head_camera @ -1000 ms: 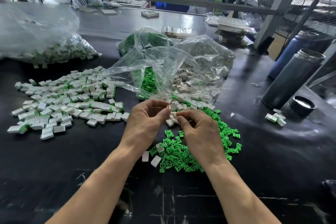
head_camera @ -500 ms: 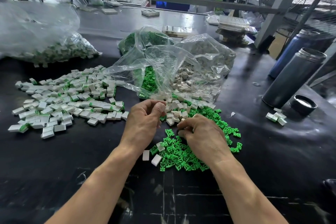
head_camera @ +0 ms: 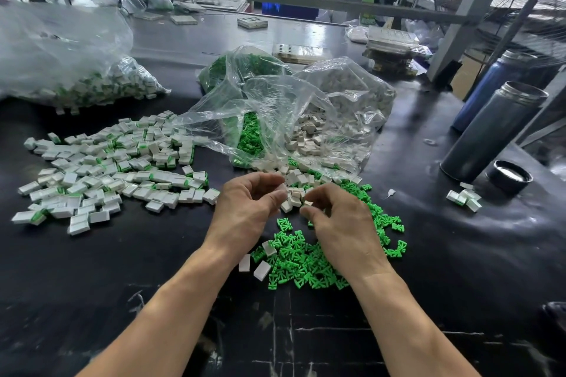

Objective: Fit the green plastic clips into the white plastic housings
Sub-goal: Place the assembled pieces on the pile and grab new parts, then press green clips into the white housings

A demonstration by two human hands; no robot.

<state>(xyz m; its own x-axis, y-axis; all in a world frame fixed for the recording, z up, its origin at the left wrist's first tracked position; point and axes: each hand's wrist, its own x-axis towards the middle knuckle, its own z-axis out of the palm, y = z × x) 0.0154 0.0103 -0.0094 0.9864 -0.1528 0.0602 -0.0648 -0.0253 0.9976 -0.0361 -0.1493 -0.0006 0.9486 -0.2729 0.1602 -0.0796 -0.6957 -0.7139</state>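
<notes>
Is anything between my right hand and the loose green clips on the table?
Nothing visible. The right hand hovers directly over the pile of green clips, pinching a small white housing.

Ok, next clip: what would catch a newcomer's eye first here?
Probably the bright green plastic clips heaped on the black table under the two hands, left and right, which meet above them. Next, the wide spread of white plastic housings with green edges at left, and the crumpled clear plastic bags behind.
</notes>
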